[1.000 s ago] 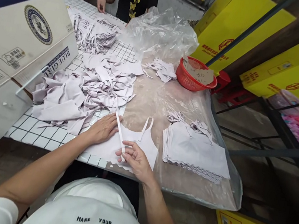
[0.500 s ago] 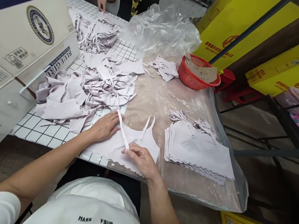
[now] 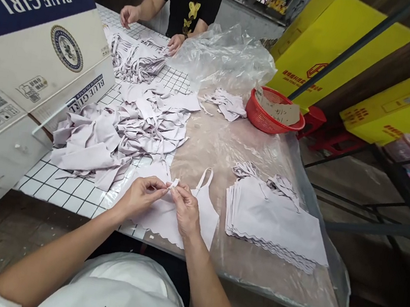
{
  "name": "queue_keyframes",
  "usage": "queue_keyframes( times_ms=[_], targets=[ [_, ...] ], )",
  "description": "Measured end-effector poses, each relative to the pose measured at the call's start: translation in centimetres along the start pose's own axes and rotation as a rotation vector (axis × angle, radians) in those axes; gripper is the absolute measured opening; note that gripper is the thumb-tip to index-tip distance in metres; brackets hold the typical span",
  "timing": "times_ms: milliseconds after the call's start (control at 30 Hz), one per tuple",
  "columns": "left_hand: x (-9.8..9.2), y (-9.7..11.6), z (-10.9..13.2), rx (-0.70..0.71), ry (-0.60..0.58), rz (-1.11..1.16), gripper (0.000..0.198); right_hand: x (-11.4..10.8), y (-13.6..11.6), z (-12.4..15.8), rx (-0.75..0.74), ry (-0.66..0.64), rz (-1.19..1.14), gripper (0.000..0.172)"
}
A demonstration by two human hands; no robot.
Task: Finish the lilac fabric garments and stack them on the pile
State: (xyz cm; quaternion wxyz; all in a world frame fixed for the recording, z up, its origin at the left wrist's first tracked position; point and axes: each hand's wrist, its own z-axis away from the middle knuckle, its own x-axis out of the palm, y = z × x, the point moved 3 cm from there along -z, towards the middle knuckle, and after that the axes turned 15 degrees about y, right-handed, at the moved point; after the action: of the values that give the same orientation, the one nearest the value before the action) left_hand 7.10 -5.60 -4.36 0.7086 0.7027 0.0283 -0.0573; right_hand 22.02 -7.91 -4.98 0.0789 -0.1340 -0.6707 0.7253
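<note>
A pale lilac camisole top (image 3: 201, 213) with a wavy hem lies flat at the table's front edge, its right strap standing in a loop. Above it, my left hand (image 3: 143, 196) and my right hand (image 3: 186, 209) meet, fingertips pinched on the left shoulder strap (image 3: 173, 185). The strap is bunched small between the fingers, so its end is partly hidden. Right of my right hand sits a neat stack of similar tops (image 3: 273, 215), straps bundled at their upper edge. Beyond my left hand spreads a loose heap of lilac pieces (image 3: 123, 131).
A large carton (image 3: 14, 63) stands at left. Across the table (image 3: 57, 188), another person's hands (image 3: 130, 15) are near a strap pile (image 3: 134, 58). Clear plastic (image 3: 223, 56), a red basket (image 3: 272, 117) and a few small pieces (image 3: 227, 104) lie farther back; a metal rack (image 3: 379, 225) is right.
My left hand has lifted off the fabric and come right to join my right hand at the strap. The strap, stretched out before, is now bunched. The other person's second hand has come into view.
</note>
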Motion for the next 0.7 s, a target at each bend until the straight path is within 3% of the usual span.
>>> queue_keyframes(
  times_ms=[133,300,433,533,600,700],
  targets=[
    [-0.1,0.0,-0.4,-0.005,0.053,0.026,0.026,0.2,-0.6,-0.5,-0.080,-0.033,0.054,0.032],
    [-1.1,0.1,-1.1,-0.067,0.060,0.047,0.025,0.6,-1.2,-2.1,-0.033,-0.071,0.062,0.033],
    [-1.9,0.9,-1.4,0.004,0.055,-0.033,0.024,0.7,-3.3,-2.7,-0.334,-0.008,0.237,0.027],
    [-2.4,1.8,-1.6,0.169,0.019,-0.176,0.017,1.8,-4.4,-2.7,-0.555,-0.249,0.404,0.030],
    [-2.8,2.3,-1.9,0.243,0.007,-0.270,0.015,2.3,-4.6,-3.1,-0.575,-0.397,0.492,0.031],
    [-3.6,2.7,-2.4,0.300,-0.018,-0.368,0.015,2.7,-4.7,-4.3,-0.560,-0.486,0.524,0.022]
  ],
)
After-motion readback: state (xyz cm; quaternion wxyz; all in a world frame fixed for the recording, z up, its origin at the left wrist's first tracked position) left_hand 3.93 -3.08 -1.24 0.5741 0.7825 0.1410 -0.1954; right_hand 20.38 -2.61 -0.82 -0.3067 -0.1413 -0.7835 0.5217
